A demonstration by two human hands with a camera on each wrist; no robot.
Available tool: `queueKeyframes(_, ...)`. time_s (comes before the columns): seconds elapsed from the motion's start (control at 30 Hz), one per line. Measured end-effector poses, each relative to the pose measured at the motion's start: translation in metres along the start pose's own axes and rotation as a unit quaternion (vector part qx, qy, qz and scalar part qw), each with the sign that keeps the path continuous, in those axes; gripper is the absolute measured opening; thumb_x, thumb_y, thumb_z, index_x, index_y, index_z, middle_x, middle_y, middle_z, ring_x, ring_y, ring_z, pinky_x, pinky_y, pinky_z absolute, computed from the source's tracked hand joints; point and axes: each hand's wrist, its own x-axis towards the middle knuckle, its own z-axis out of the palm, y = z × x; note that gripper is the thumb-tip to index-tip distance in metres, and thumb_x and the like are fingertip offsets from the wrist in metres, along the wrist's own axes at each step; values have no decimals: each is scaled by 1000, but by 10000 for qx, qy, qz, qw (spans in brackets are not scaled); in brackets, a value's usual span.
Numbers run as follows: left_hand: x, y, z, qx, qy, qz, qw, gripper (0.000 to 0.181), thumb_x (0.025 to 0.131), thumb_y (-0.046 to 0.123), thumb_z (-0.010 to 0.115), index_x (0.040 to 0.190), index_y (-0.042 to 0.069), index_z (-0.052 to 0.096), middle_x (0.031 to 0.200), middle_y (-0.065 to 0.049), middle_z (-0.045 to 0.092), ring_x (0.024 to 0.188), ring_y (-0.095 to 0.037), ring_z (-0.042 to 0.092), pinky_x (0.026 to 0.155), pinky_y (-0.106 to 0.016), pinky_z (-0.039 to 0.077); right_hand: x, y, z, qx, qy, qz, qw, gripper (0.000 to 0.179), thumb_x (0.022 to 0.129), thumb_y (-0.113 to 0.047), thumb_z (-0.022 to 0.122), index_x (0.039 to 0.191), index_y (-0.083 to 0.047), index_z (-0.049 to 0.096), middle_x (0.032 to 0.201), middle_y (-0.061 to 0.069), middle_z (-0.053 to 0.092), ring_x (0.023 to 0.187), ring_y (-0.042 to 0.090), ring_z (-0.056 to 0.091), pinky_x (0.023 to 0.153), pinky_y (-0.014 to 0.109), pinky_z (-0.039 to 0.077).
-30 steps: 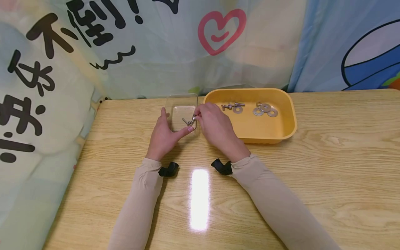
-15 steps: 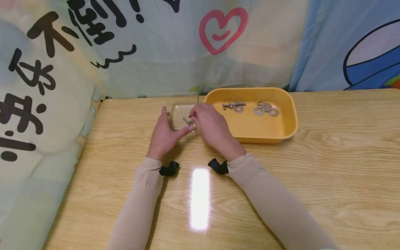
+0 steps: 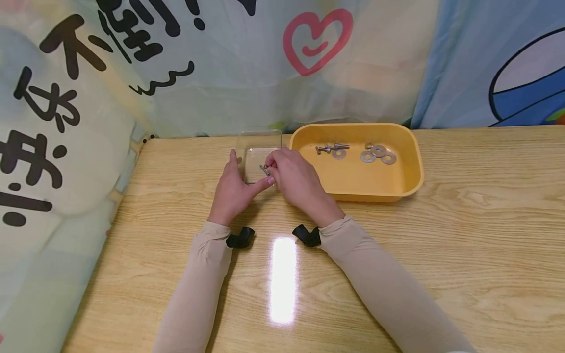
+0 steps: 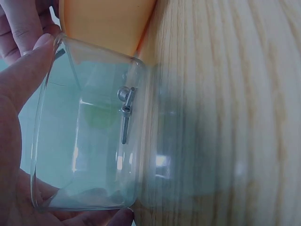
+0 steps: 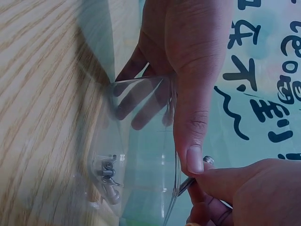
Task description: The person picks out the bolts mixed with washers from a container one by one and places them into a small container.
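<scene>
My left hand (image 3: 234, 193) holds the clear plastic box (image 4: 84, 205), its thumb along the front rim and its other fingers against the left side. Inside, several metal screws (image 4: 126, 110) lie on the bottom. Over the box's right front corner, my right hand (image 3: 296, 179) pinches a socket-head screw (image 5: 187, 184) between thumb and fingers. In the right wrist view this screw sits at the box's rim, close to the left thumb's tip. The right fingertips partly cover the box in the head view.
Just right of the box stands a yellow tray (image 3: 362, 184). It holds several screws (image 3: 333, 148) and several flat washers (image 3: 378, 151). A printed cloth (image 3: 229, 98) hangs behind the wooden table (image 3: 476, 220).
My right hand has shifted slightly left and further over the box, with the screw between its fingers. The left hand keeps its hold on the box.
</scene>
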Motion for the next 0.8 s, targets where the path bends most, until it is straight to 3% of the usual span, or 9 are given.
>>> queueKeyframes(0.8,0,1,1,72,58,25,10000,124,80,59,78,160,-1,5,155,-19,39,143,-36,37,115,-48,33,3,-1,-1,-103,-276,179,9994,14,101,-12,61,108,-4,70,107,10,67,104,28,59,87,40,51)
